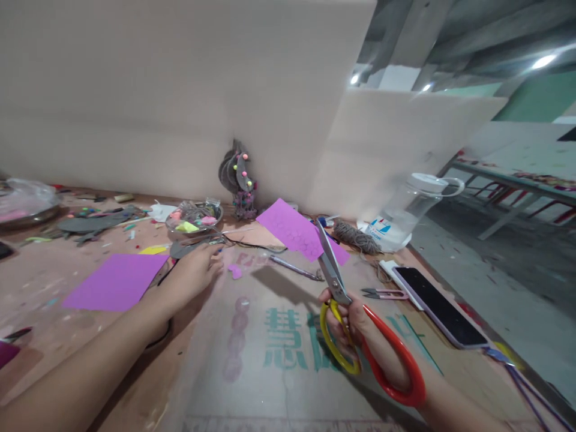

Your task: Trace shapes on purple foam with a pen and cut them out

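Observation:
My right hand point(348, 324) grips a pair of scissors point(333, 279) with one yellow and one red handle loop, the blades pointing up and away from me. Behind the blades lies a purple sheet point(292, 231) with faint outlines on it. My left hand point(204, 267) reaches low over the table beside a flat grey piece point(182, 249), its fingers apart; I see nothing held in them. Just right of those fingers is a small purple paper cutout point(234, 272). Another purple sheet point(117, 282) lies left of my left forearm.
A metal bowl point(217, 223) of colourful bits stands at the back, beside a grey ornament point(240, 177) with coloured beads. A pen point(294, 267) lies mid-table. On the right are grey yarn point(357, 236), a water bottle point(405, 210), thread snips point(384, 293) and a phone point(438, 306).

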Tool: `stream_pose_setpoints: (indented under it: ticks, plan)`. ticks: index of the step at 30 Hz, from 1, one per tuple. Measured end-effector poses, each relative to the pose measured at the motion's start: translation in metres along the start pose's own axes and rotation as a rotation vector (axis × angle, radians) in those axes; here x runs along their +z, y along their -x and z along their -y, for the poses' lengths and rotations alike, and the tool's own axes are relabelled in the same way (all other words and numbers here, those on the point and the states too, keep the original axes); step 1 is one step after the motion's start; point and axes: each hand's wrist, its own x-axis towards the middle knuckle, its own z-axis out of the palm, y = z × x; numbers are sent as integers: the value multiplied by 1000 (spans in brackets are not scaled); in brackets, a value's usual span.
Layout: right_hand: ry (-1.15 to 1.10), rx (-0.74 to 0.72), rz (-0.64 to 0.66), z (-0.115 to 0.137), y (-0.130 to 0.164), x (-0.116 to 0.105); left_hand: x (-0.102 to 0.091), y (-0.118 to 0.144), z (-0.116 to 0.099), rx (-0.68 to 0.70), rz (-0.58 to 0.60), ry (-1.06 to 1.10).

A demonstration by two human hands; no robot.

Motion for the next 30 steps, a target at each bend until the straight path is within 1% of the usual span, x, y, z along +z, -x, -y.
stream_pose_setpoints:
  ticks: [2, 4, 6, 7, 10, 13, 16, 20, 24, 30]
  plan:
    - [-17, -3, 12, -3, 1, 0, 0, 9, -22, 46, 11, 54]
    - [-4, -10, 37, -6, 3, 0, 4, 18, -45, 120, 164, 282]
    - [30, -9, 60, -7, 7, 1, 10, 25, -67, 169, 218, 527]
    - [51, -5, 69, -7, 9, 2, 13, 27, -76, 189, 223, 617]
    - [128, -12, 82, -5, 15, 4, 18, 30, -100, 169, 161, 781]
    - [174, -23, 100, -4, 19, 5, 15, 30, -116, 85, 53, 792]
    - [172, -7, 122, -6, 20, 3, 12, 32, -120, 60, 10, 707]
    - [181, 15, 142, -5, 23, 2, 13, 37, -115, 92, 28, 629]
    - [172, 7, 183, 0, 24, 3, 12, 41, -113, 143, 60, 582]
    - [150, 32, 159, -3, 23, 4, 8, 40, -114, 146, 106, 524]
